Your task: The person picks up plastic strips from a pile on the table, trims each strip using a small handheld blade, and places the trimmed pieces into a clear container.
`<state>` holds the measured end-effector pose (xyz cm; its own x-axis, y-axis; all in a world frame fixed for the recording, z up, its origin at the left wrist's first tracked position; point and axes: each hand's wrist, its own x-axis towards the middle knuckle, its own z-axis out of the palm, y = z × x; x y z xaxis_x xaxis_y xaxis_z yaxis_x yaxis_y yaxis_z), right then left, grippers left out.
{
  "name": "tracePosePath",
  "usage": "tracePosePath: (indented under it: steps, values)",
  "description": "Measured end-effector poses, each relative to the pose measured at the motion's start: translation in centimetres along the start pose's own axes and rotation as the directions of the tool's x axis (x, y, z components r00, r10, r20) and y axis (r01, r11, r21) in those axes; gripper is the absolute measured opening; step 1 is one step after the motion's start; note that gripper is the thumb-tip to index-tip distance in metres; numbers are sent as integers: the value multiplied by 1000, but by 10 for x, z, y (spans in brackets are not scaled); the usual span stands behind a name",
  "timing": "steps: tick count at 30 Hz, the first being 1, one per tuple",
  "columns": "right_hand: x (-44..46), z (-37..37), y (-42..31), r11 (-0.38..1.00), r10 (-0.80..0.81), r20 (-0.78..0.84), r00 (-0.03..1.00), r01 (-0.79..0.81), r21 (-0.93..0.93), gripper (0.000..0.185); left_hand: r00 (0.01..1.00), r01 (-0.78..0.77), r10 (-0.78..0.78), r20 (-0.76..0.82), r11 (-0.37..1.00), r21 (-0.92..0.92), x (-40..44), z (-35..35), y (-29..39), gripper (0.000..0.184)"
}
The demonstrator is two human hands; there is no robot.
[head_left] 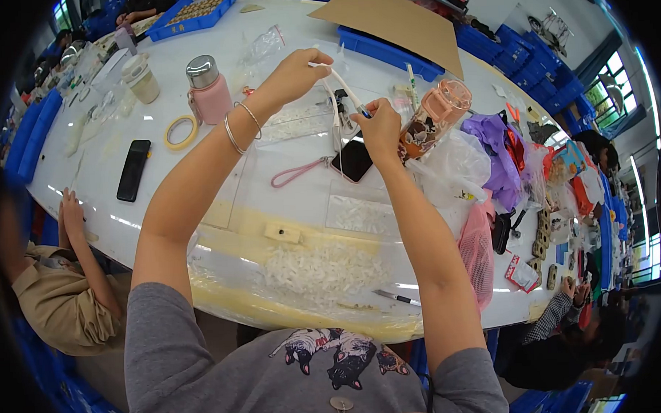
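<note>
My left hand (297, 76) is raised over the far half of the table, its fingers pinching one end of a white cable (347, 91). My right hand (381, 128) grips the other end, where a small blue-and-metal tip shows. The cable looks like a charging cable, though its plug is partly hidden. Just below my right hand lies a phone (353, 159), with a pink wrist strap (297, 173) beside it. White cord (336, 130) runs down beside the phone. An orange-lidded clear bottle (433, 119) stands right of my right hand.
Near me lie a pile of whitish plastic bits (322, 274), a yellowish block (283, 233) and a craft knife (398, 298). Leftward are a pink flask (209, 94), tape roll (181, 131) and black phone (133, 170). Bags (498, 157) crowd the right; other people sit both sides.
</note>
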<state>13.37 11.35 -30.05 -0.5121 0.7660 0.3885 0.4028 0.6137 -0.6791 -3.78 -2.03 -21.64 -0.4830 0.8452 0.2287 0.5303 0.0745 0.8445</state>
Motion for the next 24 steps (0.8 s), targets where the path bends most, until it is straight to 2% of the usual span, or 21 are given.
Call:
tracePosePath:
  steps: [6,9,10,12,14,16,17,18,20,21,22,23,24]
  values:
    - [-9,7,1,996,36,90,995,-28,-86,36,985,-168,170,-3,968,-186,-51,-15,55,31]
    - [-10,16,17,991,-125,107,986,129,-31,39,937,-348,341,-76,887,-303,-93,-30,93,31]
    - [-11,14,17,993,-117,173,978,116,17,42,911,-411,402,-96,860,-301,-108,-38,106,35]
    - [-13,7,21,977,-214,184,959,207,60,45,845,-534,517,-139,796,-286,-138,-55,130,45]
    - [-17,-13,14,961,-275,241,931,262,86,48,766,-598,438,-470,755,-270,-178,-40,166,47]
    - [-25,-54,-14,947,-308,223,925,276,164,42,705,-692,602,-375,699,-181,-199,-67,173,56]
    - [-30,-81,-31,938,-322,216,922,281,201,39,653,-756,752,-91,640,-134,-211,-103,160,63]
    - [-37,-115,-56,925,-332,176,927,283,254,37,570,-815,822,-20,562,-141,-218,-119,159,69]
    - [-50,-193,-109,902,-317,82,945,274,334,33,536,-841,843,-37,530,-111,-236,-122,166,67]
    - [-52,-230,-126,836,-454,-64,889,449,315,29,534,-844,844,-48,528,-93,-246,-118,169,65]
    - [-63,-274,-144,746,-470,-179,865,497,444,37,536,-844,842,-62,531,-78,-254,-112,171,64]
    - [-70,-322,-169,611,-653,-212,727,671,420,45,531,-847,844,-76,527,-69,-261,-105,174,63]
    - [-89,-357,-187,490,-747,-283,602,786,378,44,525,-851,847,-80,522,-53,-267,-99,178,62]
